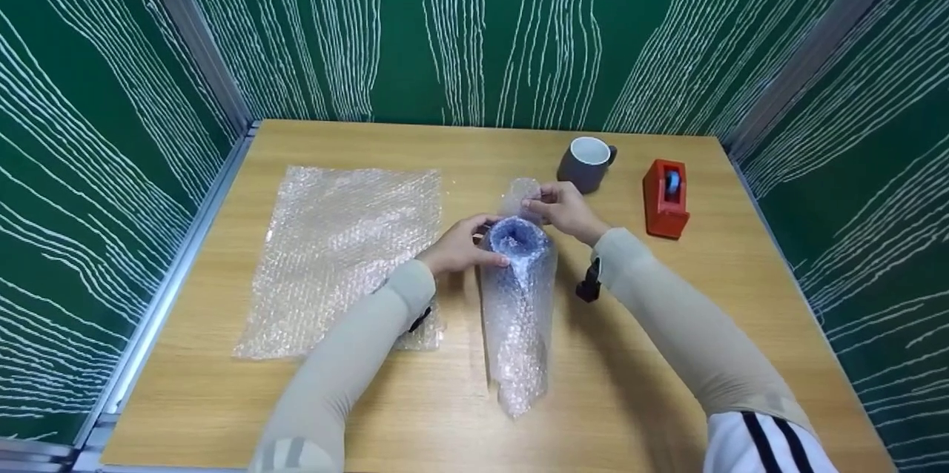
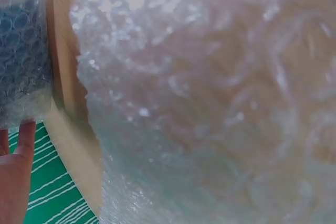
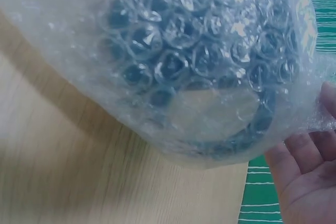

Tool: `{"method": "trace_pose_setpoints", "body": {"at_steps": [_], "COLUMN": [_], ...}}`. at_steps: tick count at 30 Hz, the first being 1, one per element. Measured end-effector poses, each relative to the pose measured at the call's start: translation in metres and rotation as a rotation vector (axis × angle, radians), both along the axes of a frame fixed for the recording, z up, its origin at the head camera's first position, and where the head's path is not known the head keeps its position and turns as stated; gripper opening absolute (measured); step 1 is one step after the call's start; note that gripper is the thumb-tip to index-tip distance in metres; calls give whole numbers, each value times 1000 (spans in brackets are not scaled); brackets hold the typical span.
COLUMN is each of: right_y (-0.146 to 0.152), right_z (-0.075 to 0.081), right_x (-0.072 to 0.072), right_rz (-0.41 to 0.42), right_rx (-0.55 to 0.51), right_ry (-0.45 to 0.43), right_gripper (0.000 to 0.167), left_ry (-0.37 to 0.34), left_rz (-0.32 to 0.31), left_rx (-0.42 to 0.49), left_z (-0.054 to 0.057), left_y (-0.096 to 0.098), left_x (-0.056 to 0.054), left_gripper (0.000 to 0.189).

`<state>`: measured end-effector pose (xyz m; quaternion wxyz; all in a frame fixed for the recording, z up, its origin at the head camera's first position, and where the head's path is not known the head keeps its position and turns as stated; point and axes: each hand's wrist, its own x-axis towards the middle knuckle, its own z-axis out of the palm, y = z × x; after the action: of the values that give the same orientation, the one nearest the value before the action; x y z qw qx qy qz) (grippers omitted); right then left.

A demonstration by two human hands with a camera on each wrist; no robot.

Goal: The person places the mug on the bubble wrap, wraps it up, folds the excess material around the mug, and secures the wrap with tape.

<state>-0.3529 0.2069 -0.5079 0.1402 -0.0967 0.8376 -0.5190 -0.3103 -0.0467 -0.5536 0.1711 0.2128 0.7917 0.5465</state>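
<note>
A roll of bubble wrap (image 1: 519, 325) lies on the table, pointing toward me, with a hollow blue object (image 3: 173, 51) inside its far end. My left hand (image 1: 463, 245) holds that end from the left, thumb on the near side and fingers on the far side. At the far end a loose flap of bubble wrap (image 1: 519, 195) sticks out, and my right hand (image 1: 567, 210) pinches its right edge between thumb and fingers. Through the plastic, the right wrist view shows a dark blue loop around a pale patch.
A flat sheet of bubble wrap (image 1: 341, 258) lies on the wooden table (image 1: 415, 414) at left. Behind my right hand stands a dark grey mug (image 1: 583, 167), and a red tape dispenser (image 1: 666, 199) sits farther right. Green walls (image 1: 400, 35) with white lines enclose the table.
</note>
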Motion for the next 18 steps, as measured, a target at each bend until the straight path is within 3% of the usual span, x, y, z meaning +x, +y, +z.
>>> {"method": "trace_pose_setpoints", "body": {"at_steps": [5, 10, 13, 18], "right_y": [3, 6, 6, 6], "right_z": [3, 4, 3, 1], "right_x": [5, 11, 13, 17], "right_rz": [-1, 33, 62, 103], "right_rx": [-1, -1, -2, 11], "right_ry": [7, 25, 67, 137], "right_gripper": [14, 18, 17, 14], "left_ry": [-14, -38, -5, 85], "left_rz": [35, 65, 45, -28], "left_rx": [19, -21, -65, -135], "left_z": [1, 5, 6, 10], "left_y": [2, 2, 1, 2], "left_x": [0, 2, 0, -6], "left_gripper": [84, 112, 124, 125]}}
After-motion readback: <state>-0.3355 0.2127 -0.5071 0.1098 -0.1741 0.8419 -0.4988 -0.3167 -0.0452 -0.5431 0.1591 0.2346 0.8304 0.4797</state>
